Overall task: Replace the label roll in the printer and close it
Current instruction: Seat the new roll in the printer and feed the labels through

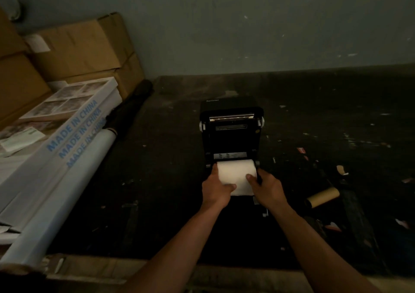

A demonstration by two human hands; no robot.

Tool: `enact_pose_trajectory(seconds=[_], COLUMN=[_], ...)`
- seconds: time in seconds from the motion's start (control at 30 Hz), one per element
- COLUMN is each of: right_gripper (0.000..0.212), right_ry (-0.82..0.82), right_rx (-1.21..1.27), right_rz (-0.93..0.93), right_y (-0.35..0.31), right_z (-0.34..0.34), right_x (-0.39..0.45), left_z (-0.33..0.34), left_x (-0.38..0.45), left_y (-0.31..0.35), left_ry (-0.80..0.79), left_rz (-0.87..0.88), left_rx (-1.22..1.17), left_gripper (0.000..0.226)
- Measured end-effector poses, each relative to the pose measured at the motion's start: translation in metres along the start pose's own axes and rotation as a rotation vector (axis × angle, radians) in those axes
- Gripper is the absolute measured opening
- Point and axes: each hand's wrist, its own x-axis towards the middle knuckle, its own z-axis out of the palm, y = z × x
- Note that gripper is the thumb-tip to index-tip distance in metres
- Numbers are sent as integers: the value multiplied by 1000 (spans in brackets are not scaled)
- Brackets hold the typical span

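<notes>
A black label printer [231, 133] stands on the dark table with its lid tipped up and back. A white label roll [235, 171] lies across the printer's open bay, with a strip of it drawn toward me. My left hand [216, 188] grips the roll's left end, thumb on the white strip. My right hand [266, 187] holds the right end, fingers over the top of the paper. Most of the bay under the roll is hidden.
An empty brown cardboard core [323, 197] lies on the table to the right. Stacked cardboard boxes [85, 52], flat white "MADE IN CHINA" boxes [74, 133] and a long white tube [60, 200] crowd the left side. Paper scraps litter the table [134, 180].
</notes>
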Motion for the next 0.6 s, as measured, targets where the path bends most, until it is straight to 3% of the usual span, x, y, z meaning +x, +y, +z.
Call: enact_pose_trajectory(seconds=[0.33,0.6], right_gripper=[33,32], right_ry=[58,94], right_rx=[39,36], right_rz=[-12,-22], right_y=[3,-3], right_z=[7,3], right_x=[-5,1], left_z=[7,1], left_x=[-7,-1], left_y=[3,9], left_ry=[36,47], left_rz=[-59,13], left_rx=[-18,1], left_gripper=[83,84])
